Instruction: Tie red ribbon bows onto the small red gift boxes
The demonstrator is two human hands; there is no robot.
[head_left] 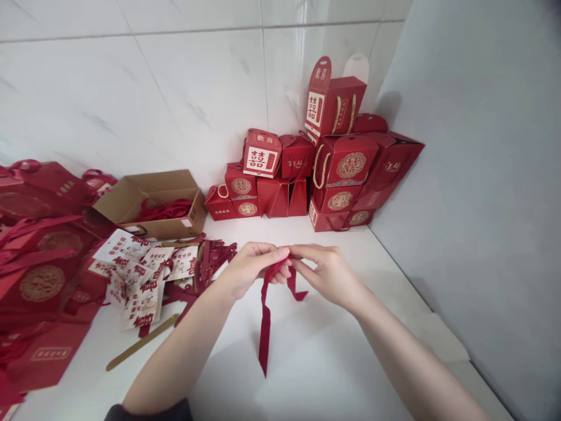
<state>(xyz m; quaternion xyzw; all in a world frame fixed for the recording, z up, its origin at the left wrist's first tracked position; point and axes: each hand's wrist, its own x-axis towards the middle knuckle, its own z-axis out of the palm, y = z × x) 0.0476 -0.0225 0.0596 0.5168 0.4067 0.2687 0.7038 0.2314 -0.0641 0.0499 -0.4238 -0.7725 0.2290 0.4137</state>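
Both my hands meet above the white tabletop (333,362), pinching a dark red ribbon (265,327). My left hand (252,269) has its fingers closed on the ribbon's upper part. My right hand (326,275) pinches the same ribbon from the right. One long tail hangs down to the table, and a short tail (295,289) hangs under my right hand.
Red gift boxes (346,169) are stacked in the far corner against the tiled wall. An open cardboard box (153,202) holds red ribbons. Printed cards (140,275), loose ribbons and a gold strip (140,345) lie at left, beside flat red bags (39,275).
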